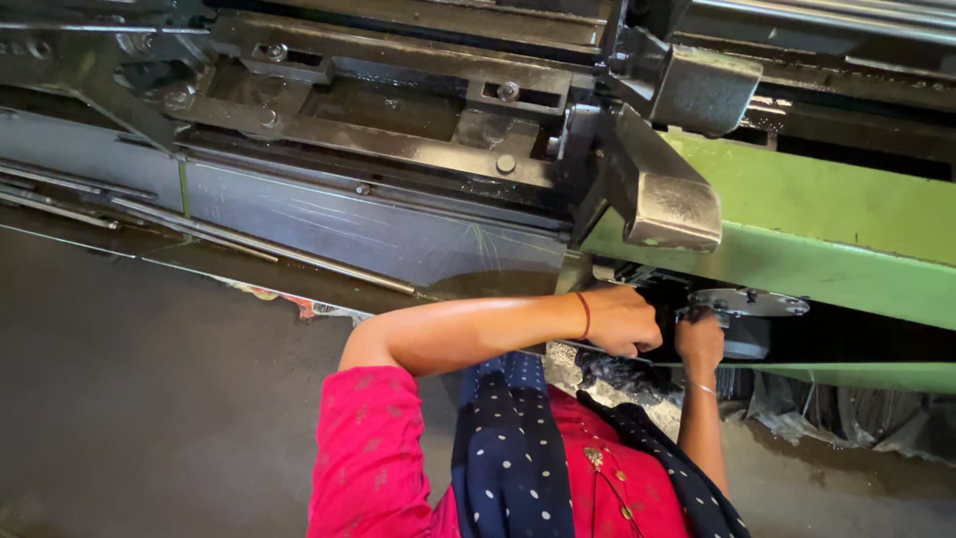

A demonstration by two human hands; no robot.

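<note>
Curled into a loose fist, the left hand reaches under the green machine frame; what it grips is hidden. Beside it, the right hand pinches the rim of a round grey metal disc mounted in the dark recess. Judging by this, fitting or adjusting the disc is underway, and steady two-handed alignment is needed.

- The left hand's fingers vanish into the dark gap under the green beam.
- The right hand's fingertips are hidden behind the metal disc.
- The frame edge cuts off the machine's top.
</note>
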